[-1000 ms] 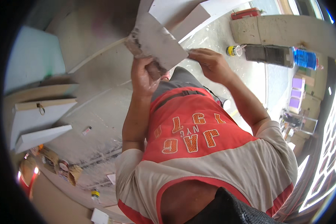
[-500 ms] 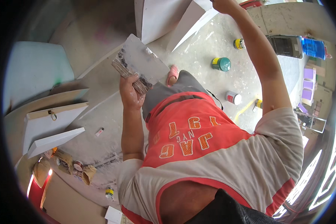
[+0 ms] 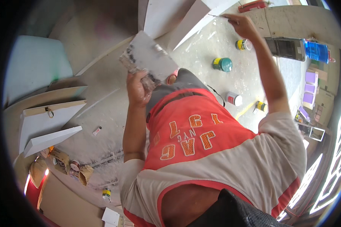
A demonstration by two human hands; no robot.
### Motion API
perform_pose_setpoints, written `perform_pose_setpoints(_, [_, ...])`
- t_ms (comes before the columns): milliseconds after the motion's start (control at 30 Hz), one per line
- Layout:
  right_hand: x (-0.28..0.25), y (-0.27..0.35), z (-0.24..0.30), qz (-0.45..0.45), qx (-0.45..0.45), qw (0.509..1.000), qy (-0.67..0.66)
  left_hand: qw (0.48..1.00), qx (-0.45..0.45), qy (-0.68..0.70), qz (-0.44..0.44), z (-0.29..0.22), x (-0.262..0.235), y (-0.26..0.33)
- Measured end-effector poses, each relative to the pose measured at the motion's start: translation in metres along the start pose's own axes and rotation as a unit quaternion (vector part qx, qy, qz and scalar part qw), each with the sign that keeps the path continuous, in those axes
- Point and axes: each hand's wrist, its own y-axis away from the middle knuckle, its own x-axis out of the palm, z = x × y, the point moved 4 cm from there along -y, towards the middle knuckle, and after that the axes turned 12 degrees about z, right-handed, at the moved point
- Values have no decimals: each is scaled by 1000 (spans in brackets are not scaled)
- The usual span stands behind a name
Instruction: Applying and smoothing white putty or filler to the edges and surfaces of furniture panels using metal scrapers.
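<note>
The left hand [image 3: 137, 89] closes around the near edge of a grey, smeared rectangular board [image 3: 151, 55], which extends above and to the right of that grip. The right hand [image 3: 241, 25], well apart, pinches a thin tool [image 3: 217, 16] beside a white panel [image 3: 197, 26]; contact cannot be told. Below-left of this grip stands a green tub [image 3: 224, 64].

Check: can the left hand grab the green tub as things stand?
Likely not: the left hand is holding the smeared board, and the green tub sits on the floor, off to the right.
</note>
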Motion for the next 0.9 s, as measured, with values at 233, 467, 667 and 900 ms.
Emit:
perform_pose_setpoints(233, [49,74,139,-189,-206,938,-206,997,-38,15,64,28,40,-49])
perform_pose_setpoints(467, [41,84,120,-231,-224,945,-61,996,-2,-25,84,23,50,-51])
perform_pose_setpoints(667, [96,52,7,-58,37,967,-245,994,19,-37,98,0,78,-34])
perform_pose_setpoints(900, [28,66,19,-205,-243,866,-387,994,1,-107,-35,57,96,-66])
